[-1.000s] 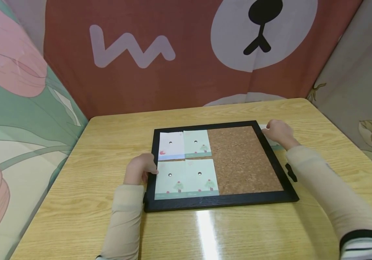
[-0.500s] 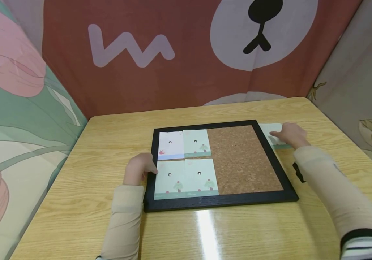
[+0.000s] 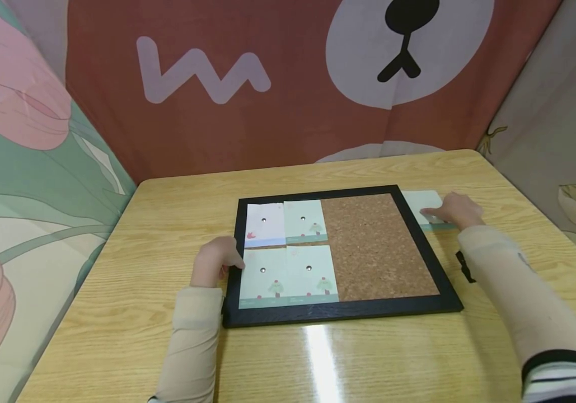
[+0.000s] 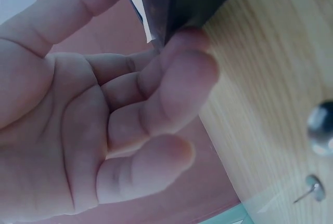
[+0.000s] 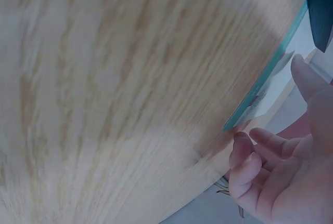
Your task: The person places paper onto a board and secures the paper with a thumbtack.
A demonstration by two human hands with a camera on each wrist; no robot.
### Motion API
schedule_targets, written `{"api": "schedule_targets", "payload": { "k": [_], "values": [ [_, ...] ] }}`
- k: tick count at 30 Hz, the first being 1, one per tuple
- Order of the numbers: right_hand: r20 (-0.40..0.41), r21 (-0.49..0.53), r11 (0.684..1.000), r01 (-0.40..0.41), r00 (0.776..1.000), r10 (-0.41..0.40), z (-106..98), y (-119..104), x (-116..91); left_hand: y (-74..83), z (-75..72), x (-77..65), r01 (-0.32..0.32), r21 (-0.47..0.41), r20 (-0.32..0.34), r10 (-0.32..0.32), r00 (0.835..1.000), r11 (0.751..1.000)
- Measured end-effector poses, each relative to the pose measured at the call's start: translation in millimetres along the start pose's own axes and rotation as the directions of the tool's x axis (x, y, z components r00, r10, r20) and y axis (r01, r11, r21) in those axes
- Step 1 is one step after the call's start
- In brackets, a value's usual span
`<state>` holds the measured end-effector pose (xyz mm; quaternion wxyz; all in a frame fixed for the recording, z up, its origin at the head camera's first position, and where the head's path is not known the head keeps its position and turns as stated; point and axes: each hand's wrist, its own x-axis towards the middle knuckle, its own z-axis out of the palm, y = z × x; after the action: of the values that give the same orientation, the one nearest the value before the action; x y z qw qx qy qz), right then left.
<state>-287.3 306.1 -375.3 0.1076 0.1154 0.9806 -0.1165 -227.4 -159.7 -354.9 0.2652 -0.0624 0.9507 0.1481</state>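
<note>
A cork board (image 3: 375, 246) with a black frame lies on the table. Several pale notepaper sheets (image 3: 313, 285) are fixed to its left half, each with a silver thumbtack or two sharing the lower row. My left hand (image 3: 215, 261) grips the frame's left edge, thumb on top and fingers against the outer side. Beyond the right edge, a pale green paper sheet (image 3: 421, 200) lies flat, partly covered by my right hand (image 3: 458, 210). That hand's thumb reaches over the sheet while its fingers stay loosely bent near the sheet's corner, apart from the thumb.
In the left wrist view, a thumbtack (image 4: 315, 187) and another shiny round metal piece (image 4: 321, 128) lie on the wooden table (image 3: 167, 224). Patterned cloth (image 3: 288, 129) hangs behind the table and along both sides.
My right hand has drawn back to the right from the frame's edge, uncovering more of the pale sheet. My left hand keeps its hold on the frame.
</note>
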Motion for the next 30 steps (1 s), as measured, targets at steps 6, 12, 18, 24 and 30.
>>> {"api": "schedule_targets", "payload": {
  "k": [6, 12, 18, 24, 30],
  "values": [
    [0.052, -0.006, 0.999, -0.054, 0.997, 0.054, 2, 2, 9, -1.5, -0.1, 1.4, 0.004, -0.020, -0.001, -0.004, 1.000, 1.000],
    [0.063, 0.014, 0.997, -0.072, 0.995, 0.071, 2, 1, 12, -1.1, 0.1, 1.3, 0.000, -0.015, 0.000, 0.000, 1.000, 1.000],
    [0.082, 0.066, 0.994, -0.091, 0.993, 0.086, 0, 3, 9, 0.4, 0.4, 0.8, -0.008, -0.003, -0.012, 0.007, 1.000, 1.000],
    [0.156, 0.126, 0.976, -0.179, 0.975, 0.159, -2, 5, 10, 0.5, 0.6, -0.9, -0.021, 0.012, -0.016, 0.021, 1.000, 1.000],
    [0.113, 0.192, 0.963, -0.189, 0.979, 0.170, -2, 4, 11, -0.7, 0.3, -1.2, -0.002, -0.002, -0.011, 0.002, 1.000, 1.000]
  ]
}}
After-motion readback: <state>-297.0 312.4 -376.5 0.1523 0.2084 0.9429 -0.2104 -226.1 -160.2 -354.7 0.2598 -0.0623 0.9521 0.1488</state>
